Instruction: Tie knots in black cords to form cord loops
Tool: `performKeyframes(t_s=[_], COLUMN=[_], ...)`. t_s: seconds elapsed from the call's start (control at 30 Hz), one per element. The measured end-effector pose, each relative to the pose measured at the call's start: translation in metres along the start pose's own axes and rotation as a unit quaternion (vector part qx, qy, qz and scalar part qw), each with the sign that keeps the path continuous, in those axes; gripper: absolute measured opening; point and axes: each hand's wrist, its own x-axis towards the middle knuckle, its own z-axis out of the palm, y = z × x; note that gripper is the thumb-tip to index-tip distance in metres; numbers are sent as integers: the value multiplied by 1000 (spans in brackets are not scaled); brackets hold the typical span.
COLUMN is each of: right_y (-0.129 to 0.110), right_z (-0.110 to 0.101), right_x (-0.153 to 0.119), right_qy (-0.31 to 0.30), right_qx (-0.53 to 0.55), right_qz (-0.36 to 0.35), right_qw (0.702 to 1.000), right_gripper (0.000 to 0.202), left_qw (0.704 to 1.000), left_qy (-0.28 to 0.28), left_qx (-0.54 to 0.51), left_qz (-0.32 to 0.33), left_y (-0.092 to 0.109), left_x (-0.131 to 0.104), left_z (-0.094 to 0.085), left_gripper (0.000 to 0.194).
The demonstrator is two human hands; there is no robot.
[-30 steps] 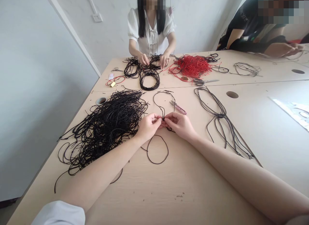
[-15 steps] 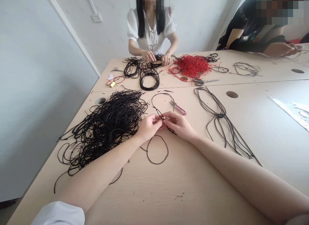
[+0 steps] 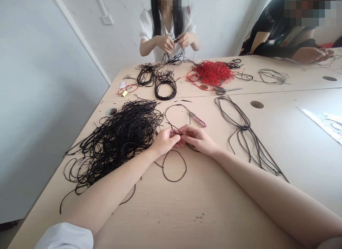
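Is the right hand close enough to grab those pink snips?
Probably yes: the pink snips lie just beyond the right hand, and the way to them looks free. But that hand seems busy holding the black cord together with the left hand, so it might have to let go first.

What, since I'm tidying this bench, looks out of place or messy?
Small dark scraps lie scattered on the near tabletop, like leftover bits. The black cord pile sprawls in a tangle, unlike the coiled black bundle beyond it.
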Motion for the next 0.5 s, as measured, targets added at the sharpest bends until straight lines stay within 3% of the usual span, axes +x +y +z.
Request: performKeyframes(t_s=[0.3, 0.5], right_y=[5, 4], right_z=[0, 2], right_x=[1, 2], right_qy=[-20, 26], right_qx=[13, 83], right_qz=[-4, 21], right_qw=[1000, 996], right_gripper=[23, 23], left_qw=[1000, 1000], left_qy=[-16, 5], left_qx=[14, -3], left_qz=[-7, 14], left_y=[3, 3], left_x=[-1, -2], left_z=[0, 0], left_gripper=[8, 12])
